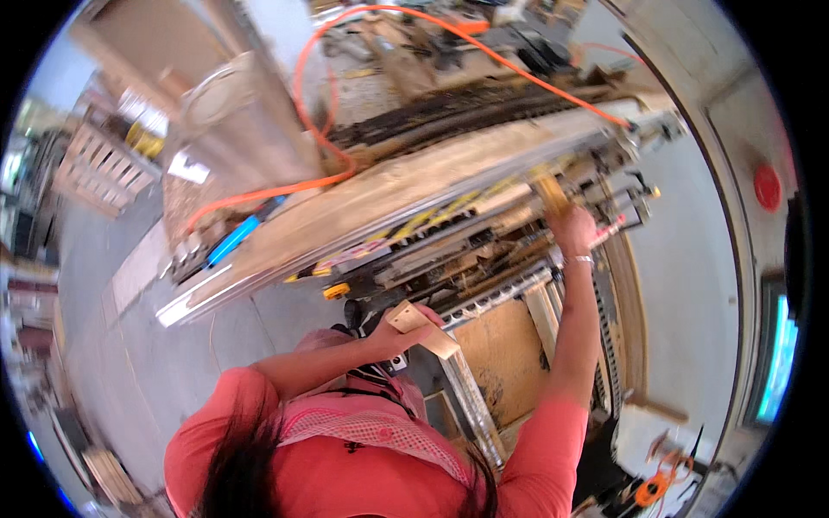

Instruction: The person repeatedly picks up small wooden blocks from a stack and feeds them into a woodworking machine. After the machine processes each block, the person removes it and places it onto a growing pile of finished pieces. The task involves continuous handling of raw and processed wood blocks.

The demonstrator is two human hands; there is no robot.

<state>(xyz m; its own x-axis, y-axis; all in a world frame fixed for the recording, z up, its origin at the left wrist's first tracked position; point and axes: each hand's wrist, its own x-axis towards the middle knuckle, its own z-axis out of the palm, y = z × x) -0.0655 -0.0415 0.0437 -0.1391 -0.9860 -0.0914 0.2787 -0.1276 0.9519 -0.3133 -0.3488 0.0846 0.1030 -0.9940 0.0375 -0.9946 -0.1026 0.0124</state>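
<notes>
Head view: left hand (393, 326) grips a wood block (420, 328) (right hand (572, 229) clutches a wooden strip (549, 192) above it).

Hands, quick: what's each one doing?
Left hand: closed on a small wood block.
Right hand: closed on a wood piece at the machine.

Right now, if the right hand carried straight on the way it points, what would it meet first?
The right hand, gripping a pale wooden piece, points up toward the long machine bed. It would probably meet that bed's metal edge first, though depth is unclear.
</notes>
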